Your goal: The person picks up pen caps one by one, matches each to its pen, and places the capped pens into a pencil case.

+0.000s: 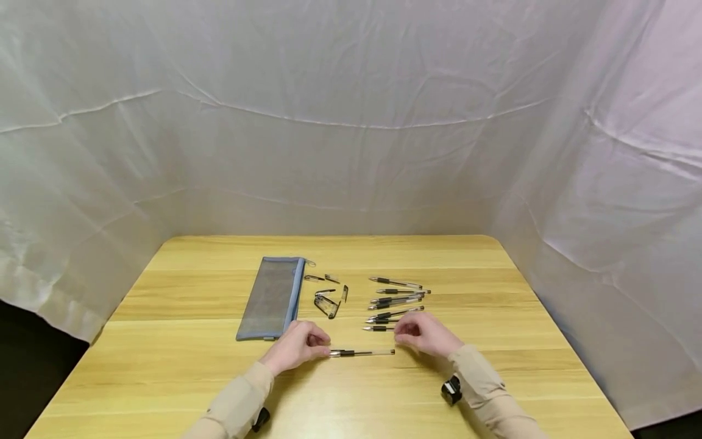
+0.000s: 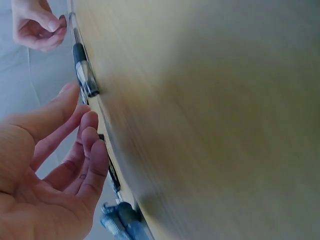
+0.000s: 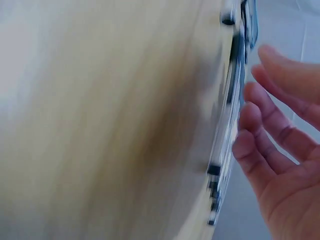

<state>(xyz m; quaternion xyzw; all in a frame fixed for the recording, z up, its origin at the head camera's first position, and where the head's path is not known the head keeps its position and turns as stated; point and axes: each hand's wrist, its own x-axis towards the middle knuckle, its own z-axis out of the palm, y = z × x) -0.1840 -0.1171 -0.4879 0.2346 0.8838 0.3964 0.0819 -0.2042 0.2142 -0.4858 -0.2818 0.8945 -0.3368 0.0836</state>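
To the right of, and nearer than, a blue-edged mesh pouch [image 1: 270, 299], a capped pen [image 1: 362, 353] lies between a left hand [image 1: 298, 344] and a right hand [image 1: 428, 334], both empty, each loosely curved grasp narrowly parted (loose caps [image 1: 345, 293] sit just right of the pouch, uncapped pens [image 1: 396, 299] farther right).

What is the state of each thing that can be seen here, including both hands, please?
Front pen: capped over the tip, lying on the table.
Pens on the right: uncapped, lying with tips toward the left.
Loose caps: off any pen, scattered.
Mesh pouch: lying flat; zip open or closed, cannot tell.
Left hand: relaxed, holding nothing.
Right hand: loosely curled, holding nothing.
Curtain: hanging, creased.
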